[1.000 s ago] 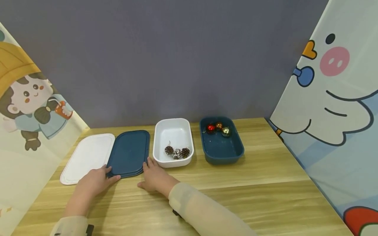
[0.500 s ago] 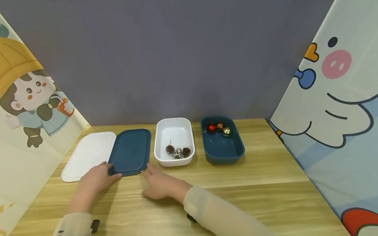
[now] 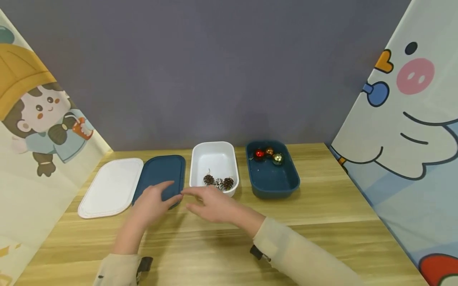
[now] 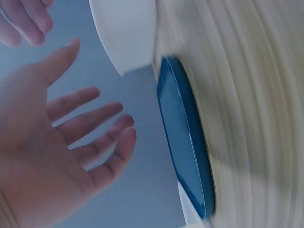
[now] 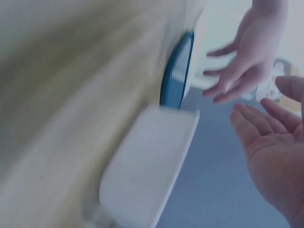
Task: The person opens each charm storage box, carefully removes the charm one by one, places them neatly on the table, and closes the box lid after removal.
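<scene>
My left hand (image 3: 154, 201) is raised above the near part of the dark blue lid (image 3: 165, 171), fingers spread and holding nothing; the left wrist view shows this palm (image 4: 52, 137) apart from the lid. Just right of it, my right hand (image 3: 212, 204) hovers in front of the white box (image 3: 214, 153), its fingers loosely extended and nothing in them. Its fingers overlap the box's near rim in the head view. Small pine cones (image 3: 228, 183) lie at the near end inside that box. A white lid (image 3: 111, 188) lies flat to the left of the blue one.
A dark blue box (image 3: 273, 180) stands to the right of the white one, with a red, a copper and a gold ball (image 3: 277, 159) near its far end. A grey wall (image 3: 229, 79) rises behind the wooden table (image 3: 322, 238), with cartoon-printed panels on both sides.
Both hands have left the near corners of the blue lid and lifted, shifting to the right. The head view has turned slightly; lids and boxes stay in place.
</scene>
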Action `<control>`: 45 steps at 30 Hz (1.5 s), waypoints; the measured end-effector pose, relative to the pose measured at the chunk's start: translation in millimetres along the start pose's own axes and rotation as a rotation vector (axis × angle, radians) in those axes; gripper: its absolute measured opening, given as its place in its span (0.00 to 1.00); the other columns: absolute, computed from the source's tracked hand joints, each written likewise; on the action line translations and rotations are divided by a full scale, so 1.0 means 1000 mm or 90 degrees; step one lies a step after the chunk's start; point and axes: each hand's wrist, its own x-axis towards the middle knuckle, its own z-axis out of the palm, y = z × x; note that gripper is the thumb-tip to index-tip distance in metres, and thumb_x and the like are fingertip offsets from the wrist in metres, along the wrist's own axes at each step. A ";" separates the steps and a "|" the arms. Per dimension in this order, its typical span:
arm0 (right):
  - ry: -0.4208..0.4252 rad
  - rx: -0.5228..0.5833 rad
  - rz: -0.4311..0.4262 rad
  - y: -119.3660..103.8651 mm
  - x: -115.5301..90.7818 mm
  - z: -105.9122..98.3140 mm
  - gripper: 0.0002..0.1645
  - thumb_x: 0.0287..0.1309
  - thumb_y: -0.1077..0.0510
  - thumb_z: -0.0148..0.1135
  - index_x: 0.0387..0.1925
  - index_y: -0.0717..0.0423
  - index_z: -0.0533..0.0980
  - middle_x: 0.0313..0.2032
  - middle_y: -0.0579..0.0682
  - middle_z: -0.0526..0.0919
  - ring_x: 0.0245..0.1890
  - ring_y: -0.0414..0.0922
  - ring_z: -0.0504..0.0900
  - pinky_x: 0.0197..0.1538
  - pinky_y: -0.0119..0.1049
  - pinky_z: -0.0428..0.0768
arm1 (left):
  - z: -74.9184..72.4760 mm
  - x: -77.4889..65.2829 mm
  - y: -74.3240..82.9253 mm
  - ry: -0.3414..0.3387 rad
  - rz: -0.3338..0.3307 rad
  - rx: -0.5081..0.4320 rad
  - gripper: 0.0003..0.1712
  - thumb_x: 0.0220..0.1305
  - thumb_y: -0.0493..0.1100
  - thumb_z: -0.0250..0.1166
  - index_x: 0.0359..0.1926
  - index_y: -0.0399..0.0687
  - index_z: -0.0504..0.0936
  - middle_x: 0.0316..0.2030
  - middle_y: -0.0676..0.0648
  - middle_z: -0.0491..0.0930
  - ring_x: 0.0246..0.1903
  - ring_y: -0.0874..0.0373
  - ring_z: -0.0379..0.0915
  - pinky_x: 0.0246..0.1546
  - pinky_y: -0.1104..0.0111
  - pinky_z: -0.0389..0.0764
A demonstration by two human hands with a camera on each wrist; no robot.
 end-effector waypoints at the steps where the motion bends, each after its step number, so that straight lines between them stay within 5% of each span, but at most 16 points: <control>1: 0.011 -0.001 0.006 0.004 0.000 -0.007 0.30 0.81 0.47 0.57 0.78 0.45 0.70 0.73 0.47 0.78 0.66 0.47 0.84 0.73 0.43 0.79 | 0.002 0.002 0.005 0.001 0.005 -0.017 0.46 0.73 0.68 0.64 0.78 0.45 0.70 0.71 0.30 0.75 0.70 0.26 0.70 0.62 0.33 0.77; 10: 0.080 -0.027 0.034 0.048 0.013 -0.043 0.28 0.77 0.53 0.63 0.73 0.54 0.75 0.68 0.57 0.83 0.67 0.55 0.83 0.69 0.52 0.82 | 0.029 0.023 0.029 -0.010 0.023 -0.094 0.48 0.74 0.67 0.63 0.81 0.44 0.63 0.64 0.33 0.82 0.59 0.39 0.82 0.54 0.43 0.84; 16: 0.070 -0.034 0.062 0.065 0.022 -0.046 0.27 0.74 0.55 0.66 0.70 0.55 0.77 0.64 0.61 0.85 0.67 0.59 0.83 0.68 0.55 0.82 | 0.041 0.035 0.038 -0.008 0.020 -0.104 0.49 0.77 0.65 0.60 0.83 0.41 0.57 0.70 0.33 0.77 0.61 0.37 0.83 0.60 0.40 0.82; 27: 0.051 -0.078 0.086 0.082 0.046 -0.037 0.28 0.72 0.57 0.69 0.70 0.58 0.77 0.68 0.56 0.83 0.71 0.55 0.79 0.75 0.52 0.77 | 0.035 0.049 0.036 -0.058 0.006 -0.093 0.54 0.76 0.64 0.63 0.85 0.39 0.51 0.75 0.29 0.69 0.74 0.31 0.68 0.70 0.36 0.73; 36: 0.005 -0.096 0.103 0.089 0.060 -0.024 0.30 0.72 0.54 0.70 0.71 0.56 0.76 0.70 0.54 0.81 0.73 0.53 0.77 0.76 0.49 0.75 | 0.033 0.049 0.035 -0.074 0.002 -0.078 0.53 0.71 0.64 0.69 0.82 0.37 0.59 0.63 0.29 0.82 0.60 0.37 0.83 0.59 0.43 0.83; 45: -0.005 -0.119 0.128 0.099 0.064 -0.014 0.34 0.70 0.48 0.71 0.72 0.54 0.76 0.69 0.52 0.83 0.72 0.51 0.79 0.76 0.47 0.76 | 0.028 0.051 0.039 -0.085 0.011 -0.087 0.56 0.67 0.64 0.73 0.81 0.35 0.61 0.62 0.30 0.83 0.58 0.40 0.85 0.56 0.47 0.85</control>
